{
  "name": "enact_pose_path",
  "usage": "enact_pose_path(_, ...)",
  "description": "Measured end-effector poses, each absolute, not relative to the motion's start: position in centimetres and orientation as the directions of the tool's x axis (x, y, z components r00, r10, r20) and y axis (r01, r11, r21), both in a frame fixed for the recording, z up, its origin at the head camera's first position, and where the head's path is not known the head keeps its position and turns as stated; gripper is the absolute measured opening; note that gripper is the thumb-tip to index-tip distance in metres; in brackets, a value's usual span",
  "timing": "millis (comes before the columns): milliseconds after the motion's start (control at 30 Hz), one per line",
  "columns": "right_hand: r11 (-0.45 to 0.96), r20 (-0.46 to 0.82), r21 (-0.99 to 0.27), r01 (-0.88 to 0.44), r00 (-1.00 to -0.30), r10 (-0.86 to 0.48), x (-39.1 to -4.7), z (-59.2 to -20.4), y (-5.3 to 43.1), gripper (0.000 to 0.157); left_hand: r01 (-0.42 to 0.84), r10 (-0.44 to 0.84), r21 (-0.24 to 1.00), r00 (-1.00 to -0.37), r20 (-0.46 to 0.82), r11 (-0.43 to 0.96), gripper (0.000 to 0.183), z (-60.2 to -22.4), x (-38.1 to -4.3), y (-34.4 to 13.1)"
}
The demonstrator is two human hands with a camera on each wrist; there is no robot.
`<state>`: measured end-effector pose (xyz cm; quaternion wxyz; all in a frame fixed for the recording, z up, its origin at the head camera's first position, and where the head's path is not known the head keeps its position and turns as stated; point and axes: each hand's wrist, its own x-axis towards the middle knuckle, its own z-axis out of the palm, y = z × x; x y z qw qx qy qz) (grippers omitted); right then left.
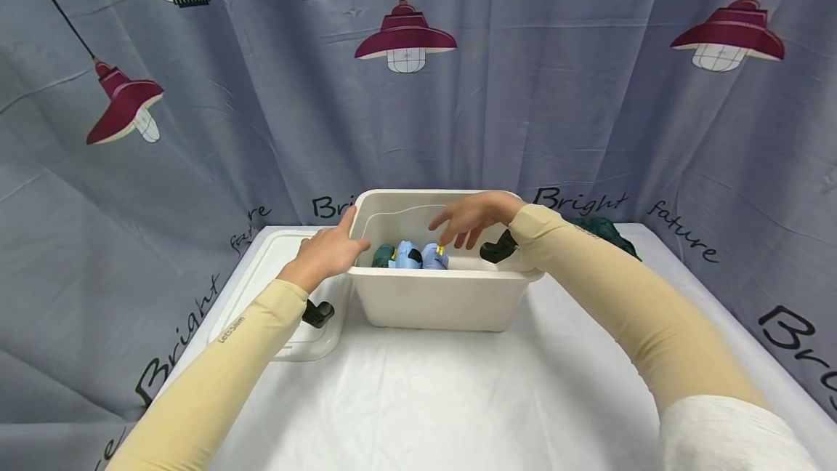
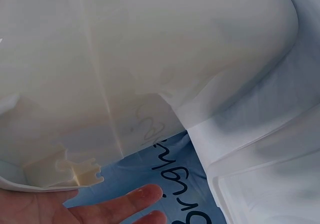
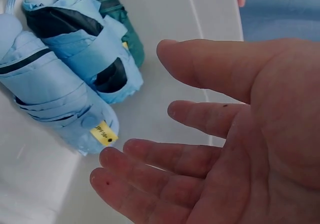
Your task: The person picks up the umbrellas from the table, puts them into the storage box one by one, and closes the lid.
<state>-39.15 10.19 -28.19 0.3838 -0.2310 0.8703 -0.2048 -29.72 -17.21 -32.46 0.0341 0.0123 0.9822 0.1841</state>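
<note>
A white storage box (image 1: 445,300) stands on the table. Inside, along its left part, lie two folded light-blue umbrellas (image 3: 55,91), one of them with a yellow tag, and a folded dark-green umbrella (image 3: 120,26). My left hand (image 1: 327,249) rests at the box's left rim, its thumb over the edge and its fingers extended along the outside. Over the box opening hovers my right hand (image 1: 474,216), fingers spread and loosely bent, holding nothing. In the right wrist view its fingertips (image 3: 107,156) are close to the nearer light-blue umbrella.
A white lid (image 1: 281,260) lies on the table left of the box, partly under my left forearm. Dark-green fabric (image 1: 604,235) sits behind my right forearm at the table's back right. A grey-blue curtain (image 1: 458,122) with printed lamps surrounds the table.
</note>
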Motion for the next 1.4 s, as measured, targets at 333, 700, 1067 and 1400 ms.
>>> enact_pose_path(333, 0.766, -0.526, -0.574, -0.29, -0.586, -0.616, -38.2, -26.3, 11.9, 0.065, 0.026, 0.044, 0.361, -0.998, -0.041, 0.932, 0.083, -32.3, -29.8, -17.4)
enact_pose_path(700, 0.746, -0.486, -0.597, -0.295, -0.607, -0.629, -37.5, -25.2, 14.6, 0.063, 0.021, 0.041, 0.367, -0.998, -0.048, 0.93, 0.083, -32.5, -29.8, -17.4)
enact_pose_path(1067, 0.714, -0.453, -0.646, -0.27, -0.618, -0.643, -37.5, -24.7, 17.6, 0.062, 0.03, 0.046, 0.368, -0.998, -0.035, 0.929, 0.084, -32.5, -29.9, -17.2)
enact_pose_path(1400, 0.708, -0.449, -0.661, -0.251, -0.624, -0.64, -37.3, -23.9, 20.0, 0.065, 0.026, 0.046, 0.369, -0.998, -0.047, 0.929, 0.083, -32.5, -29.8, -17.4)
